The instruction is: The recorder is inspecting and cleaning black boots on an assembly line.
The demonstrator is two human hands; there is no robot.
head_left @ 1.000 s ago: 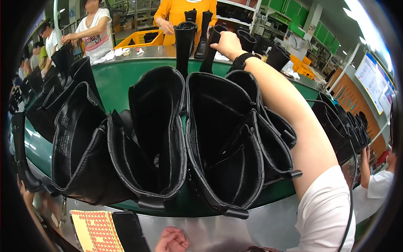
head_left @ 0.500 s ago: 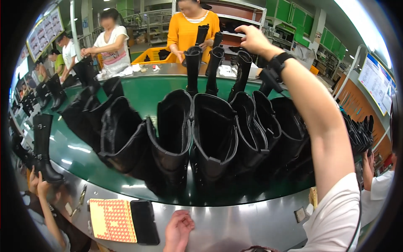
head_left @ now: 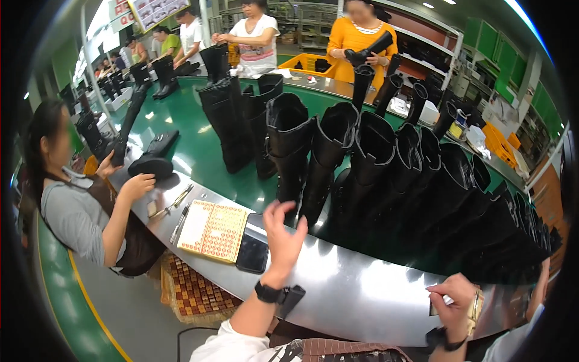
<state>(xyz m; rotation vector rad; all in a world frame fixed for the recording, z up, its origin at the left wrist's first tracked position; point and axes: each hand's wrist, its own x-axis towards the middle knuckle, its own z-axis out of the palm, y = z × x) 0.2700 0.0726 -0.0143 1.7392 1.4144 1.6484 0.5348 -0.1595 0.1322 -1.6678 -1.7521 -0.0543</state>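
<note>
My left hand (head_left: 284, 239) hovers over the near edge of the steel table. Its fingers are spread and curved, with nothing between them. Just beyond it stand tall black boots (head_left: 295, 151) in a row, upright with their open tops facing up; whether the fingertips touch one I cannot tell. Further right along the same edge, my right hand (head_left: 455, 301) is closed with fingers curled in. A small pale patch shows by its fingertips, but what it holds, if anything, cannot be made out. Beside it lies a yellowish pad (head_left: 476, 311), partly covered.
A patterned yellow-and-red box or pad (head_left: 211, 232) and a black phone (head_left: 253, 244) lie left of my left hand, with a pen-like tool (head_left: 180, 223) alongside. At left a co-worker (head_left: 84, 199) handles black boots. Across the green surface (head_left: 187, 133), another person in orange (head_left: 362, 42) holds a boot.
My view has turned left. My right arm, raised over the far boots before, has come down to the near table edge. My left hand has reached out toward the boots and its fingers have spread.
</note>
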